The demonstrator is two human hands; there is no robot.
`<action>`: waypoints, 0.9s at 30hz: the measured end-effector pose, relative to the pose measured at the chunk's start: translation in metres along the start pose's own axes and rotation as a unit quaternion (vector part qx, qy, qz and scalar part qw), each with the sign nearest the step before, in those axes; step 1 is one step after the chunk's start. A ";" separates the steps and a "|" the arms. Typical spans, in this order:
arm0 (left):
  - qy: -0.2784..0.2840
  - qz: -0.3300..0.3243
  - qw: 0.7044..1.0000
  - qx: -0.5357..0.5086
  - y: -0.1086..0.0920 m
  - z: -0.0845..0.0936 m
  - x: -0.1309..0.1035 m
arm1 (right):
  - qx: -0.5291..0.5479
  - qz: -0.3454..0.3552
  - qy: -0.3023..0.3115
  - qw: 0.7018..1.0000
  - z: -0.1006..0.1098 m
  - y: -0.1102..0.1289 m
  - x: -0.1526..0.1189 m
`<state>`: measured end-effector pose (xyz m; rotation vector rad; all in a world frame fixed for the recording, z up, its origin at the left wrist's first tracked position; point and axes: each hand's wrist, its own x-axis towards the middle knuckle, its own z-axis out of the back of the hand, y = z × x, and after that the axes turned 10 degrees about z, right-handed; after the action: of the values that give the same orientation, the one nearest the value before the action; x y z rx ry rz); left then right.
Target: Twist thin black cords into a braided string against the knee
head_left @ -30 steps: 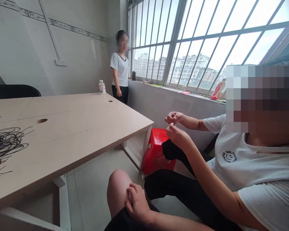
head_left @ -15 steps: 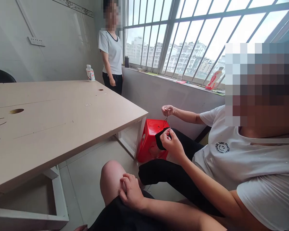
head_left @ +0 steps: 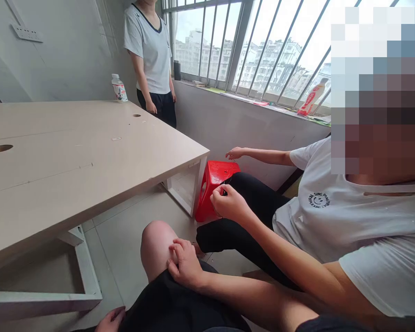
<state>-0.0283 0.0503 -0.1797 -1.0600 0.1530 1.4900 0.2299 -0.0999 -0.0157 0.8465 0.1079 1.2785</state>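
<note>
My right hand [head_left: 186,265] rests on my bare knee [head_left: 157,246], its fingers loosely bent and spread, with nothing in them. Low in the view, my left hand [head_left: 110,320] shows only in part. Its fingers lie along the edge of my black shorts [head_left: 162,299], and no object shows in it. To my right sits a person in a white T-shirt [head_left: 318,226]. That person's nearer hand [head_left: 228,203] is pinched on something thin and dark, too small to make out. Their farther hand [head_left: 235,153] is stretched out above a red plastic stool [head_left: 219,170].
A light wooden table [head_left: 90,161] on a white metal frame [head_left: 86,272] stands to my left. It bears a small bottle [head_left: 119,88]. Another person [head_left: 154,55] stands beyond its far corner. A bottle with a red label [head_left: 311,99] stands on the sill of the barred window.
The seated person's hands have moved apart; the dark strand seen between them no longer shows there. My view has tilted down and shifted right, and more of my left hand shows. My right hand stays on my knee.
</note>
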 end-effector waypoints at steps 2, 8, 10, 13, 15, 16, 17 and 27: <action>0.001 0.010 1.000 -0.002 -0.001 -0.001 0.000 | 0.001 0.000 -0.001 1.000 -0.001 -0.001 -0.001; 0.002 0.010 1.000 -0.004 -0.006 0.001 -0.005 | 0.001 -0.005 -0.002 1.000 -0.005 -0.003 -0.001; 0.005 0.018 1.000 -0.002 -0.009 0.003 -0.007 | 0.000 -0.004 -0.001 1.000 -0.007 -0.003 -0.001; 0.003 0.028 1.000 0.000 -0.013 0.003 -0.010 | -0.002 0.000 -0.002 1.000 -0.007 -0.004 0.000; -0.005 0.024 1.000 0.001 -0.013 0.002 -0.010 | -0.002 0.003 -0.002 1.000 -0.006 -0.004 -0.001; -0.009 0.020 1.000 0.002 -0.011 0.001 -0.011 | -0.002 0.003 -0.002 1.000 -0.005 -0.003 -0.001; -0.012 0.015 1.000 0.001 -0.010 0.000 -0.011 | -0.002 0.003 -0.002 1.000 -0.003 -0.003 -0.002; 0.012 0.055 0.997 -0.049 -0.013 -0.006 -0.041 | -0.016 0.005 -0.037 0.999 0.016 -0.005 -0.016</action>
<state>-0.0209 0.0204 -0.1498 -1.1654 0.1590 1.5978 0.2371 -0.1220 -0.0135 0.8674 0.0231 1.2542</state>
